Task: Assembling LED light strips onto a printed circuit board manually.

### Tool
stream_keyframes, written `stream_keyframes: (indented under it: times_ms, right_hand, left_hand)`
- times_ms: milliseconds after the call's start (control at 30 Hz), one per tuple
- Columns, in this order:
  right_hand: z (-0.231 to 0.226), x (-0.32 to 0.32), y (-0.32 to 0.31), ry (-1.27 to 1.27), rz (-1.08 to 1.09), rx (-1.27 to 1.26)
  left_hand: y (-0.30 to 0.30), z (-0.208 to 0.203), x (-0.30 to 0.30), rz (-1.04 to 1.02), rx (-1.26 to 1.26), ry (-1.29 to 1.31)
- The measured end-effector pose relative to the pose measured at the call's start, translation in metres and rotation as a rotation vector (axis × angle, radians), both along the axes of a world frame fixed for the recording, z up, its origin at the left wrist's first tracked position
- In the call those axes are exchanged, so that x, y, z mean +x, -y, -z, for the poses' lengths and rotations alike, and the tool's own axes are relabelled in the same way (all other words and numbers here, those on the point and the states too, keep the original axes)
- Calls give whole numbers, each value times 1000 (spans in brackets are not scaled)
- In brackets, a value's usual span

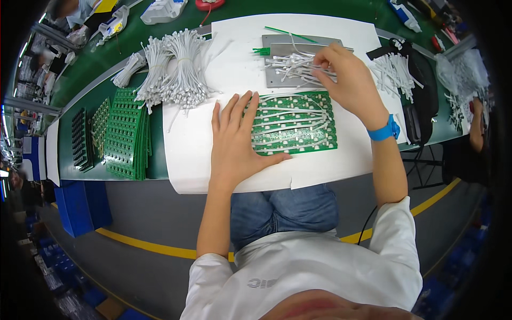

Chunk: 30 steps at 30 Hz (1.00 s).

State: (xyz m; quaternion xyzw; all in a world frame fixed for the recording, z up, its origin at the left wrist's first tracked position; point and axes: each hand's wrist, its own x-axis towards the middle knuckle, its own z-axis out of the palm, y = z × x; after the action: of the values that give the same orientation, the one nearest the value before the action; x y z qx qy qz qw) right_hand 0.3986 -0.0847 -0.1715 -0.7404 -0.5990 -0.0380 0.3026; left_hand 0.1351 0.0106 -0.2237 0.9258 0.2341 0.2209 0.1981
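My left hand [234, 138] lies flat with fingers spread, along the left edge of a green circuit board panel [293, 136]. White wires [293, 111] run across the panel in several rows. At the upper right, my right hand [346, 80] is bent over a loose heap of short white wires with connector ends [290, 65]. Its thumb and forefinger close in a pinch at the heap's right side, seemingly on a white wire; the fingertips partly hide it. Under the heap is a grey metal plate [272, 82], and a green stick [288, 34] rests at its top.
White paper [186, 170] covers the work surface. Bundled white wires [184, 64] and stacked green circuit boards [125, 133] are at the left. More white wires [397, 72] and a black bag [424, 96] lie at the right. A blue bin [82, 208] stands below the table's left end.
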Motion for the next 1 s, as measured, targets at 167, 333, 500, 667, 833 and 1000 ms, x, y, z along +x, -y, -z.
stream_keyframes:
  times_ms: [167, 333, 500, 667, 833, 1000]
  right_hand:
    - [31, -4, -13, 146, 5, 26]
    - [32, -11, -12, 184, 8, 22]
    - [23, -13, -10, 137, -56, 74]
    - [27, -3, -3, 195, -199, -45]
    - [27, 1, -8, 40, -247, 36]
    - [24, 35, -18, -621, -243, 310]
  left_hand:
    - [-1, 2, -2, -1, 34, 8]
    - [0, 5, -3, -3, 71, 15]
    - [0, 5, -4, -11, 49, 8]
    - [-1, 5, -3, -6, 55, 2]
    - [-1, 4, -3, -9, 12, 23]
    - [-1, 4, -3, -13, 13, 2]
